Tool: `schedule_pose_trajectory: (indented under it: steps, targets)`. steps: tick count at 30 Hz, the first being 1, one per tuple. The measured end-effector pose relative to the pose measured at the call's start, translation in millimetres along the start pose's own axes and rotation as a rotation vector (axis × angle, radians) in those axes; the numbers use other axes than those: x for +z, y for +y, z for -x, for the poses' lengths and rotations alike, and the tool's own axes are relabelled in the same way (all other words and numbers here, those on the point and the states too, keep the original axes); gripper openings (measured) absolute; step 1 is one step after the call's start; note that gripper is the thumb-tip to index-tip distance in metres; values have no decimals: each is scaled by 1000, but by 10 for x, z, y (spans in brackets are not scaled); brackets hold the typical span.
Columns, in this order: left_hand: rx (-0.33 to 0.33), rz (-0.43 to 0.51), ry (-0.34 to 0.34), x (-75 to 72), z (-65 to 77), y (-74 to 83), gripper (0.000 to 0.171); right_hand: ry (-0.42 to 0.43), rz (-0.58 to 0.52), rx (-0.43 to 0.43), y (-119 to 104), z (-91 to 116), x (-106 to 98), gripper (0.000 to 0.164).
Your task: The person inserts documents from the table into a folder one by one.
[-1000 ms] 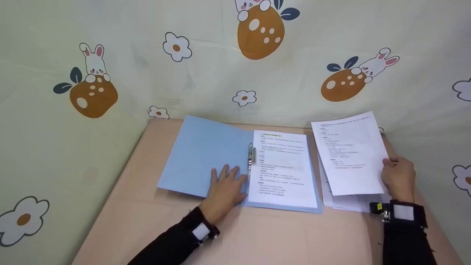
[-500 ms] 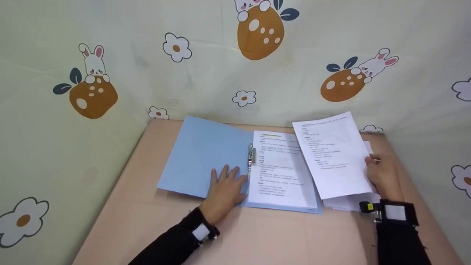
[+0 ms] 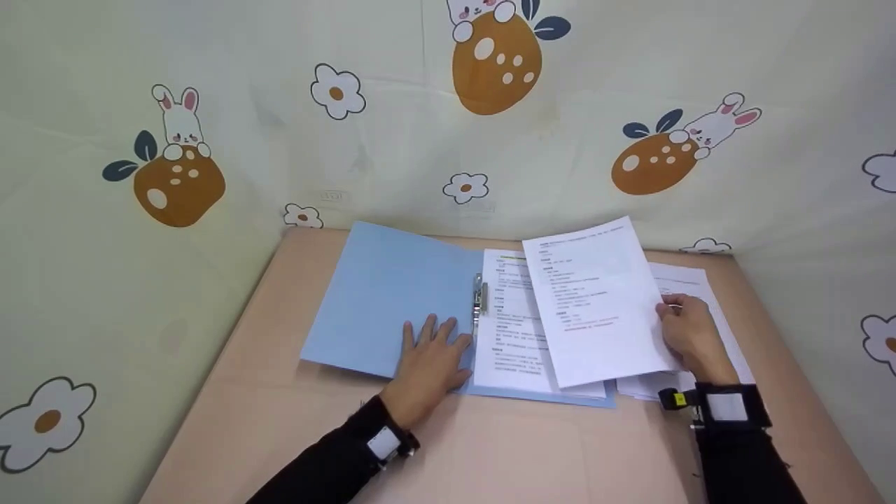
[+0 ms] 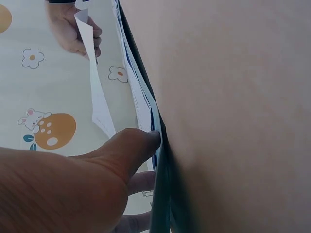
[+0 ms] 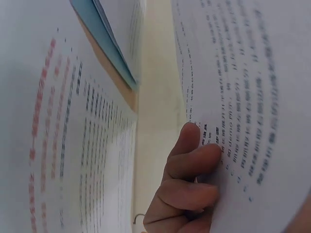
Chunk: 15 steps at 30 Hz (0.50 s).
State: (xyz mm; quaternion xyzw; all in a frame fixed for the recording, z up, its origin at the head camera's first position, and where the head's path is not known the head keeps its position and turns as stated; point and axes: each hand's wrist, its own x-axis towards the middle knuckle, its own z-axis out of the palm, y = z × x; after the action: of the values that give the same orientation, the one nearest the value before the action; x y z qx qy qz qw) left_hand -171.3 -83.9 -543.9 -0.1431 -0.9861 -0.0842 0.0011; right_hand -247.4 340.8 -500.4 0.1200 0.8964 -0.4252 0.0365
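Observation:
A blue folder [image 3: 392,294] lies open on the table, a metal clip [image 3: 480,297] at its fold and printed pages [image 3: 509,343] on its right side. My left hand [image 3: 428,367] rests on the lower part of the folder with fingers spread; in the left wrist view its thumb [image 4: 141,143] touches the folder's edge. My right hand [image 3: 693,336] pinches the right edge of a printed sheet [image 3: 595,301] held tilted above the folder's pages. Curled fingers [image 5: 192,194] show against this sheet in the right wrist view. The sheet partly hides the pages beneath.
Another stack of printed paper [image 3: 689,280] lies right of the folder, partly under my right hand. The pink-beige table [image 3: 504,448] meets a patterned cloth wall [image 3: 392,147] just behind the folder.
My right hand has carried the sheet leftward, from over the right paper stack to over the folder's pages. More of that stack shows. The left hand has stayed put.

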Motion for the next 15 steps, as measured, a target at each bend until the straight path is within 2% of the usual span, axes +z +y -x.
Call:
schedule_pose_trajectory:
  steps: [8, 15]
  targets:
    - [12, 17, -2, 7, 26, -10, 53, -70, -16, 15, -46, 31, 127, 55]
    - [10, 25, -10, -19, 16, -8, 54, -83, 10, -25, -87, 79, 240, 53]
